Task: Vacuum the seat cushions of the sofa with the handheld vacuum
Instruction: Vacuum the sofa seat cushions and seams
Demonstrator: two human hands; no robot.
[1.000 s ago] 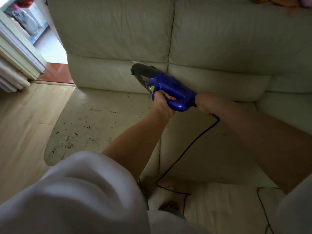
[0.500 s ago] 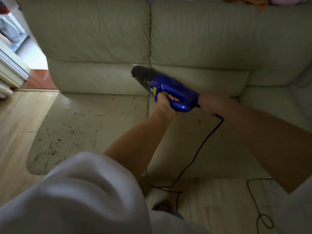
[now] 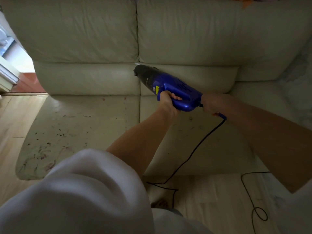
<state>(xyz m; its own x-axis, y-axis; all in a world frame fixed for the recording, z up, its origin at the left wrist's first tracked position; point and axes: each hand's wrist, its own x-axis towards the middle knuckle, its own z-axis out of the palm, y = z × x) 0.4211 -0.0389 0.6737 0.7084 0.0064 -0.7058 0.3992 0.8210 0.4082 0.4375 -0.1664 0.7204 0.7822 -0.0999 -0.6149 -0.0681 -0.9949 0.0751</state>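
A blue handheld vacuum [image 3: 175,89] with a dark front part hangs in the air over the cream sofa, its nose pointing up-left at the seam between the two back cushions. My left hand [image 3: 168,103] grips its handle from below. Behind the vacuum's rear end, my right hand [image 3: 211,104] holds the black power cord [image 3: 194,151] where it leaves the body. The left seat cushion [image 3: 76,132] is strewn with dark and reddish crumbs. A few faint marks show on the right seat cushion [image 3: 211,149].
The cord trails down over the right cushion's front edge and loops on the wooden floor [image 3: 219,200]. Wooden floor also lies left of the sofa, with a doorway [image 3: 10,65] at the far left. My white sleeve [image 3: 76,191] fills the lower left.
The view has shifted left to right, so the sofa sits further left in frame. Both hands keep the same hold on the vacuum and cord, and the vacuum stays raised.
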